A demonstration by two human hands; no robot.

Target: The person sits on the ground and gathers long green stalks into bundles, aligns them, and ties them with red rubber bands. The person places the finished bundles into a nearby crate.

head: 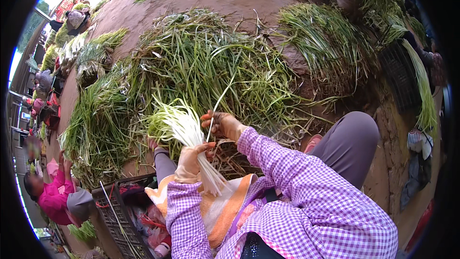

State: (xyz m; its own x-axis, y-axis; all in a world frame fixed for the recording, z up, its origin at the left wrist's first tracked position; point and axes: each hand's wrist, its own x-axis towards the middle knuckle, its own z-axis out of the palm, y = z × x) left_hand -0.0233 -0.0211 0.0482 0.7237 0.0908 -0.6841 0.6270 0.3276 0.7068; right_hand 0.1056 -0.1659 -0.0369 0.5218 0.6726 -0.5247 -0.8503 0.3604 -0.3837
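Observation:
My left hand (194,158), in a pale glove with bare orange-stained fingertips, is closed around a bundle of white-stemmed green vegetable stalks (187,124). Their pale ends hang down over an orange-and-white striped towel (230,201) on my lap. Just right of the bundle, my right hand (222,124), gloved the same way, pinches one long thin stalk (223,95) between thumb and fingers. That stalk stands almost upright beside the others. In front of both hands lies a large heap of long green leafy stalks (201,54).
A black plastic crate (118,216) with plastic bags and a pink-capped bottle (163,248) stands at my left. Another person in a pink top (54,201) sits beyond it. More stalk heaps (323,43) lie right and far left. A dark crate (399,75) stands at right.

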